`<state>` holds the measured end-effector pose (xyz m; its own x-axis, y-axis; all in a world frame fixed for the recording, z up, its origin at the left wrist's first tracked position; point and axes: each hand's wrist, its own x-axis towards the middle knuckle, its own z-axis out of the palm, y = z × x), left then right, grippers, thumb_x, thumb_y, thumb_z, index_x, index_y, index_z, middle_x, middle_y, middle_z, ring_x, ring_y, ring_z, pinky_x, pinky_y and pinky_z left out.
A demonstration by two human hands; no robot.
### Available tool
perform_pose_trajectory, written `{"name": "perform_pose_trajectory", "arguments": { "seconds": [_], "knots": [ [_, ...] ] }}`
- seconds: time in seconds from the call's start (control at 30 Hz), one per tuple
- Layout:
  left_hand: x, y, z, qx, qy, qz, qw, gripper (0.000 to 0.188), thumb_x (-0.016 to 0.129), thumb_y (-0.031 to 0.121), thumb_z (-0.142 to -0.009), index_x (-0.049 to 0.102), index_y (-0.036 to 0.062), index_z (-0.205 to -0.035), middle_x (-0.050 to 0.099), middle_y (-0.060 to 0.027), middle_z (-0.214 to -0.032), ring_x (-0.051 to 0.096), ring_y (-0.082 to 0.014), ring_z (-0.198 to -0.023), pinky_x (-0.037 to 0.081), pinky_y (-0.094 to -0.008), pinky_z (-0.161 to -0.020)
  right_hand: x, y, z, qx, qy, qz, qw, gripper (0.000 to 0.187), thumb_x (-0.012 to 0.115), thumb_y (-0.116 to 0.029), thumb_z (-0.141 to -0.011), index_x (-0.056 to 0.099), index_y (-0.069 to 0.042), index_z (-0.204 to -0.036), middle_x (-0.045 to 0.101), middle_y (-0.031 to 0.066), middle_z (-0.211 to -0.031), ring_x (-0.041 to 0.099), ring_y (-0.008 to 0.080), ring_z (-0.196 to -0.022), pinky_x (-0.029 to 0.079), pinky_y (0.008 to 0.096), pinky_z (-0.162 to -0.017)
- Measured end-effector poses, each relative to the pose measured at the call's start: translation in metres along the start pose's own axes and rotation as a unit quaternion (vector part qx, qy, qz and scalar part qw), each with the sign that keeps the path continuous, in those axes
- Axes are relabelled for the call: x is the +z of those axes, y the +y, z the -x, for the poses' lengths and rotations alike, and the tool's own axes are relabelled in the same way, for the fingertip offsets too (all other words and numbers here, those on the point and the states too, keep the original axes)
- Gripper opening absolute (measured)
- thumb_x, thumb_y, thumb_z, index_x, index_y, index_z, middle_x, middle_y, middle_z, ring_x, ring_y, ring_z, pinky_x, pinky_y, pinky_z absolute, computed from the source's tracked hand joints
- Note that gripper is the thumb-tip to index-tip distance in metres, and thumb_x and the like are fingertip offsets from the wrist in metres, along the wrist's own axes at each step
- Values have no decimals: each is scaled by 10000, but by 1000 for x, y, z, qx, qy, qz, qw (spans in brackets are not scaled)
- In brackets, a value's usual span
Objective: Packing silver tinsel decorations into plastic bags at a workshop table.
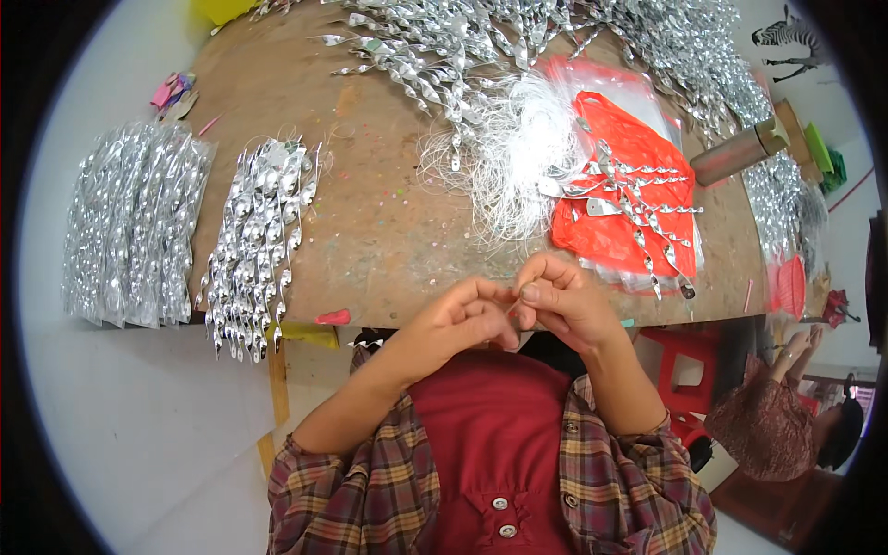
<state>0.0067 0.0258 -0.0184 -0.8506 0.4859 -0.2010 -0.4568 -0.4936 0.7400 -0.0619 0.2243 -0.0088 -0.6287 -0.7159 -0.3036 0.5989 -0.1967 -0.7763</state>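
A scuffed brown counter [379, 213] carries silver spiral strips [259, 231], clear-bagged spirals [129, 222], tangled translucent cord [504, 176], and clear plastic bags [638, 95] under 1 red bag [629, 129].

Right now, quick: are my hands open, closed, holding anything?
Left hand: fingers curled; any hold can't be told.
Right hand: pinched closed; whether on anything, can't tell.

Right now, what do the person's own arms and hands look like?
The left hand and right hand wear no gloves. The forearms are uncovered, with no watch or bracelet visible, up to loose plaid sleeves in maroon, yellow and dark grey.
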Motion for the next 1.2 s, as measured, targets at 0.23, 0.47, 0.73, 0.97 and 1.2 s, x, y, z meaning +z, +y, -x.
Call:
{"name": "perform_pose_trajectory", "arguments": {
  "seconds": [0.23, 0.47, 0.73, 0.97, 1.2],
  "knots": [
    [13, 0, -13, 87, 136, -223, 961, 149, 602, 98, -911, 610, -16, -1007, 645, -40, -875, 622, -96, -778, 508, -223, -690, -6, -8, 9, -30, 52, 34, 998, 101, 602, -78, -884, 572, -46, -975, 638, 51, -722, 563, 46, -571, 317, 144, -441],
    [8, -6, -19, 90, 152, -253, 951, 115, 591, 64, -902, 611, -19, -978, 633, -35, -820, 590, -68, -682, 480, -204, -610, -22, -13, 7, -104, 148, 161, 970, 206, 612, -57, -868, 579, -51, -1071, 638, 18, -800, 574, 74, -667, 401, 187, -548],
    [12, -7, -30, 116, 202, -332, 914, 72, 588, 37, -891, 613, -16, -933, 607, 2, -735, 543, -33, -589, 444, -182, -524, 10, -28, 14, -333, 147, 673, 644, 196, 719, -52, -737, 661, -73, -924, 629, 76, -815, 569, 238, -712, 444, 335, -655],
    [20, -6, -31, 122, 205, -287, 928, 81, 589, 42, -900, 618, -17, -948, 635, -25, -797, 597, -57, -654, 491, -192, -585, 3, -12, 4, -336, 152, 696, 616, 176, 711, -39, -736, 659, -66, -902, 615, 67, -779, 529, 230, -664, 415, 340, -626],
    [15, -11, -27, 130, 206, -163, 956, 120, 591, 66, -910, 628, -18, -988, 654, -25, -816, 607, -68, -732, 493, -202, -661, 6, 1, -2, -193, 152, 239, 940, 66, 660, -57, -834, 640, -37, -893, 600, -2, -793, 502, 73, -677, 386, 216, -587]
  ]
}}
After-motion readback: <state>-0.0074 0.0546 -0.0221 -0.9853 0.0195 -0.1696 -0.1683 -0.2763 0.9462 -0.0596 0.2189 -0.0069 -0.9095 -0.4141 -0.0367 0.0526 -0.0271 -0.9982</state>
